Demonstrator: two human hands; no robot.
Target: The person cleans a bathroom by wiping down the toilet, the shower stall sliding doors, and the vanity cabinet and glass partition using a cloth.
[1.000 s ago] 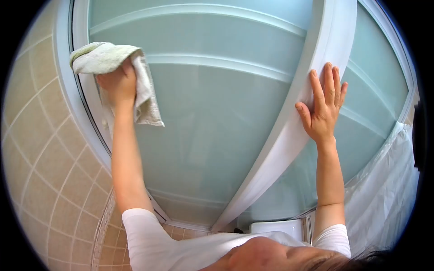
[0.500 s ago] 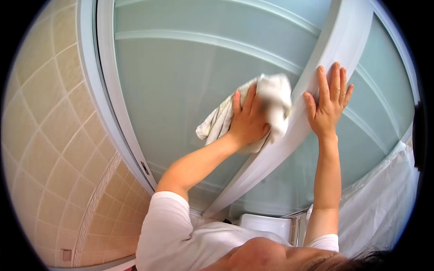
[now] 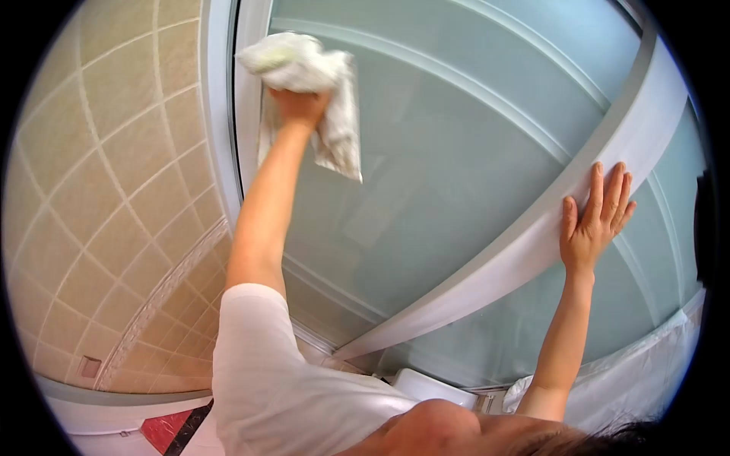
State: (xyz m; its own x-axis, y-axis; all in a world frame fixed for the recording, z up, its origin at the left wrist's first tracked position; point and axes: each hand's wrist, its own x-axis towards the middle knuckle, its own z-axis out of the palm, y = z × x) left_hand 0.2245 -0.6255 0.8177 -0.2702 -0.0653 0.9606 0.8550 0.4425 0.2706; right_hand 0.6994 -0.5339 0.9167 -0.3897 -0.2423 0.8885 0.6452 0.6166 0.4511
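Note:
A pale, crumpled cloth is in my left hand, at the upper left of the frosted glass panel, beside its left white frame. The cloth covers most of my fingers and hangs down on the right side of the hand. My right hand lies with spread fingers on the broad white upright between two glass panels. Nothing is held in it.
Beige wall tiles fill the left side. Translucent plastic sheeting hangs at the lower right. A white basin-like object sits low behind my body. A red and black patch shows at the lower left.
My left hand swept right with the cloth to the white upright, then back to the panel's upper left. The view has turned left, and my right hand stays on the upright.

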